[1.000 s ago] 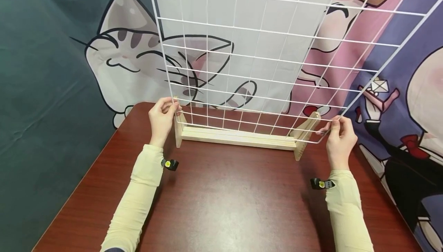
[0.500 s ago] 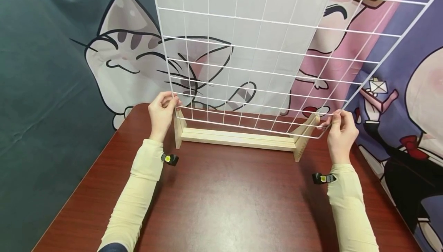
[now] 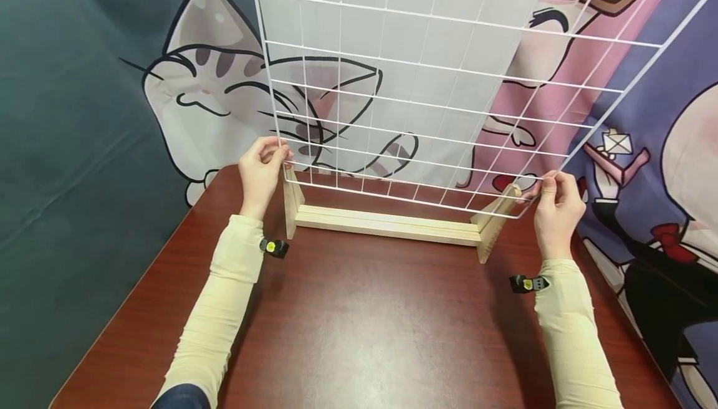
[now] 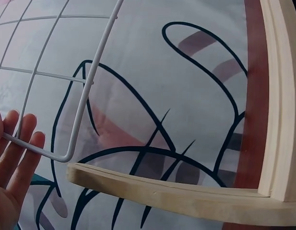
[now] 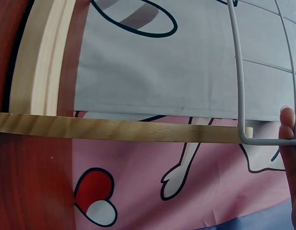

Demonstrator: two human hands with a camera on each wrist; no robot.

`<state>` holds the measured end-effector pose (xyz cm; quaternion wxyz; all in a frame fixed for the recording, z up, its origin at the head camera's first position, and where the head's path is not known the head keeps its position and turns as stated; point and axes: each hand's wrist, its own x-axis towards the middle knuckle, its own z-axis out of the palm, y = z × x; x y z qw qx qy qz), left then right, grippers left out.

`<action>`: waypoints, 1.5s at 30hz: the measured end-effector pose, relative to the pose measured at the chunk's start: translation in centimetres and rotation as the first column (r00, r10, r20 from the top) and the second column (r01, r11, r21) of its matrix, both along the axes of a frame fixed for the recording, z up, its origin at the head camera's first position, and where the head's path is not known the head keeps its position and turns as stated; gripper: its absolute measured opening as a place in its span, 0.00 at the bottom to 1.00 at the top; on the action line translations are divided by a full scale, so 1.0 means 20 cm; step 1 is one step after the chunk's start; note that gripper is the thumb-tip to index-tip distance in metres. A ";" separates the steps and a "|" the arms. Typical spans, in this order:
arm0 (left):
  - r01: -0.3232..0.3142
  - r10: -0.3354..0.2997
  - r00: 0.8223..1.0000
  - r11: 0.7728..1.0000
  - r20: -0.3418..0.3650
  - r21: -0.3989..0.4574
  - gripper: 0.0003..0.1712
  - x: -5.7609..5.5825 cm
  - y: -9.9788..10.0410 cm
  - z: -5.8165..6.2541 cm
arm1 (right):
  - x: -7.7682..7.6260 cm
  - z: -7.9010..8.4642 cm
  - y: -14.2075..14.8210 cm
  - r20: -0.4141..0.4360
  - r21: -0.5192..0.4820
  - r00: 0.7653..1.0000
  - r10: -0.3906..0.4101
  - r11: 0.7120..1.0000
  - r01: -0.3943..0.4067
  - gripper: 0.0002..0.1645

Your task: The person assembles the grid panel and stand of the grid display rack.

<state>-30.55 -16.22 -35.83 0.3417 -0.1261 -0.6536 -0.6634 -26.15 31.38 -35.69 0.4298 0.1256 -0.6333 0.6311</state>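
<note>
A white wire grid panel leans up and back over a pale wooden stand. My left hand pinches its left edge wire near the lower corner. At the lower right corner, my right hand grips the opposite edge between thumb and fingers. The panel's bottom wire hangs above the grooved crossbar. In the left wrist view the panel's corner sits just past the tip of the left upright. The right wrist view shows the other corner overlapping the right upright's end.
The stand rests on a reddish-brown table near its back edge. Behind it hangs a printed cloth backdrop with cartoon cats, close to the panel. Another printed cloth runs along the right side.
Both hands have lifted the grid panel a little, so its bottom wire stands higher over the crossbar. The wooden stand has stayed in place.
</note>
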 end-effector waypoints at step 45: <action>0.065 -0.066 0.998 0.992 0.006 0.110 0.07 -0.16 -0.05 0.13 | -0.22 0.15 -0.01 -0.001 0.081 1.000 -0.021 0.996 0.021 0.06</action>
